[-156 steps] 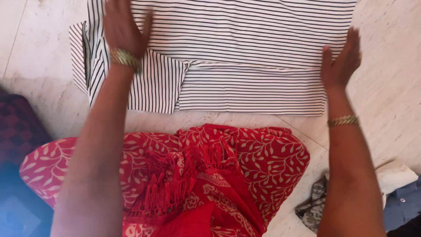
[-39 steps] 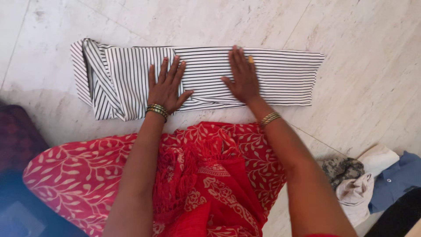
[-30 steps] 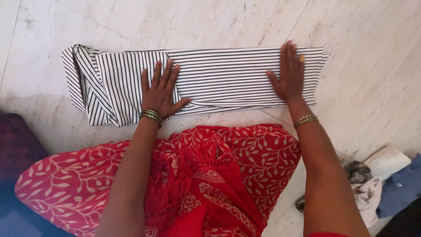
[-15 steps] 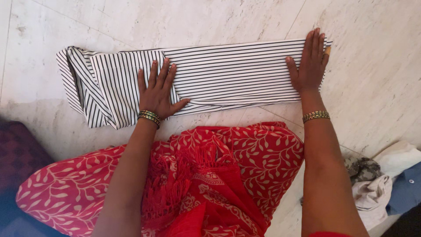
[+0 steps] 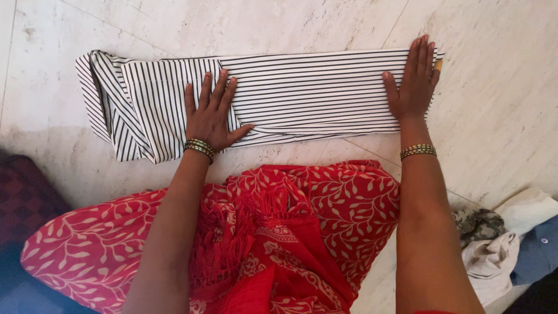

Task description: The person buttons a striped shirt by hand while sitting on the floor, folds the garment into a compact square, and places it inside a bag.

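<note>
A black-and-white striped garment [image 5: 302, 96] lies folded into a long band on the pale marble floor [image 5: 244, 26]. My left hand [image 5: 210, 113] rests flat on it, fingers spread, where the folded sleeve part meets the body. At the band's right end my right hand [image 5: 414, 84] presses flat, fingers together. Both wrists wear gold bangles. Neither hand grips anything.
My lap, covered in red cloth with a cream leaf print and fringe [image 5: 279, 232], fills the lower middle. A small pile of clothes, camouflage, white and blue [image 5: 505, 244], lies at the lower right. A dark maroon patterned cushion [image 5: 26, 195] sits at the left edge.
The striped garment went from a wide spread to a narrow folded band. My right hand slid from the band's middle to its right end. My left hand stayed put.
</note>
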